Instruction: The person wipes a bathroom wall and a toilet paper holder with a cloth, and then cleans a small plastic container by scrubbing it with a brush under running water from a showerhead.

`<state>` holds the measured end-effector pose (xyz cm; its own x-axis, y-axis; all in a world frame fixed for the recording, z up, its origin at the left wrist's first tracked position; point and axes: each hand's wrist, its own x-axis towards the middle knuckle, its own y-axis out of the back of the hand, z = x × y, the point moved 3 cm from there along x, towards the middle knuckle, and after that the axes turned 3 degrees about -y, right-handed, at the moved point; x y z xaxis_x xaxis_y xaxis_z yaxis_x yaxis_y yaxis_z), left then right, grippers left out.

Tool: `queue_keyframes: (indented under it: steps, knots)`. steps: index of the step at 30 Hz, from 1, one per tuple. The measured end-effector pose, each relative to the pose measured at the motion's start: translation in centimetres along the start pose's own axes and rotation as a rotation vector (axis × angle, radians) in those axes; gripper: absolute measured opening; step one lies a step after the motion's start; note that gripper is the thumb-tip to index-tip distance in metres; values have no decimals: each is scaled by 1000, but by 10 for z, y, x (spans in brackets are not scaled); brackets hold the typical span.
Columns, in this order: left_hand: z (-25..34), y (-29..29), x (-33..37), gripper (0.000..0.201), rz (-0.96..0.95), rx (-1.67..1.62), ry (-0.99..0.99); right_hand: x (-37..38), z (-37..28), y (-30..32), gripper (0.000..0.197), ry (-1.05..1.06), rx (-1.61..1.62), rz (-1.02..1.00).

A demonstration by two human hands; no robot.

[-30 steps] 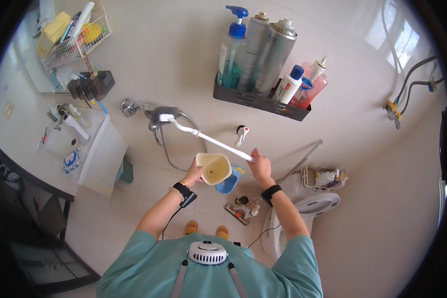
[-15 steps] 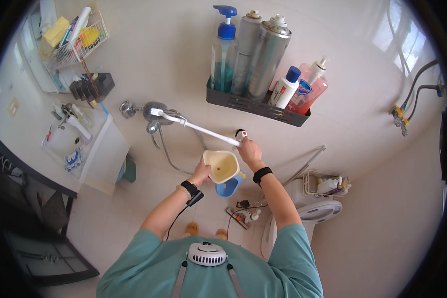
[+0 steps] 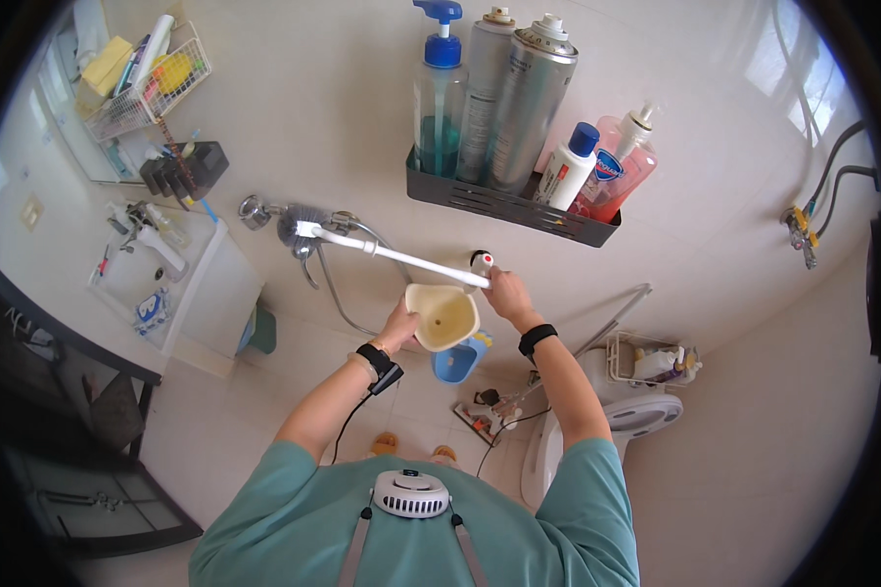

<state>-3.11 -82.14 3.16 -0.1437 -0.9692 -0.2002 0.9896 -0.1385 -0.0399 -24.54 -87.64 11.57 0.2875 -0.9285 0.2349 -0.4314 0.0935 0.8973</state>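
The longest thing in hand is the long-handled brush (image 3: 401, 258), held out slantwise in front of the wall, its far end overlapping the shower mixer (image 3: 301, 250) in view; whether the two touch cannot be told. The end of its handle is grasped by the right hand (image 3: 511, 296), with the fingers closed round it. The brush is judged light and stiff, but front-heavy when held so far back — a firm grip near the handle's end, or one closer to the middle, would steady it. A smooth handle like this may turn slippery if wetted. Its shaft is white, slim and straight for most of its length.

Next in size is the cream holder (image 3: 457, 328), kept just below the handle with its mouth facing up. Its left rim is pinched by the left hand (image 3: 397, 325), thumb over the edge; the other fingers are mostly hidden. Thin, light, fairly rigid plastic is suggested, best taken by rim and wall together. Its outline is a rounded square.

Smaller again is the bristle head (image 3: 294, 226) — dark grey, round and bushy, presumably springy. Smallest is a dark spot (image 3: 438, 322) in the holder's floor.
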Motion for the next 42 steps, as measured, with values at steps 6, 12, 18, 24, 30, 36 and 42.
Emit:
queue_keyframes:
  steps: [6, 12, 18, 24, 30, 36, 42]
  knots:
    - [6, 1, -3, 52, -56, 9, 32, 0, 5, 7, 17, 51, 14, -42]
    - [18, -11, -6, 54, -2, -2, 5, -11, 13, 11, 19, 22, -40, -39]
    - [-38, 18, 25, 50, 14, 19, -156, -65, -45, 82, 29, -107, -38, -57]
    - [-2, 21, 8, 49, 78, 181, -93, -159, -48, 179, 22, -105, -280, -80]
    - [0, 18, 20, 46, 71, 538, -141, -189, -31, 160, 22, -143, -521, -252]
    - [7, -4, 20, 51, 7, 688, -287, -153, -32, 73, 42, -47, -734, -339]
    - [17, 8, 25, 49, 132, 650, -286, -137, -40, 43, 46, 2, -738, -359]
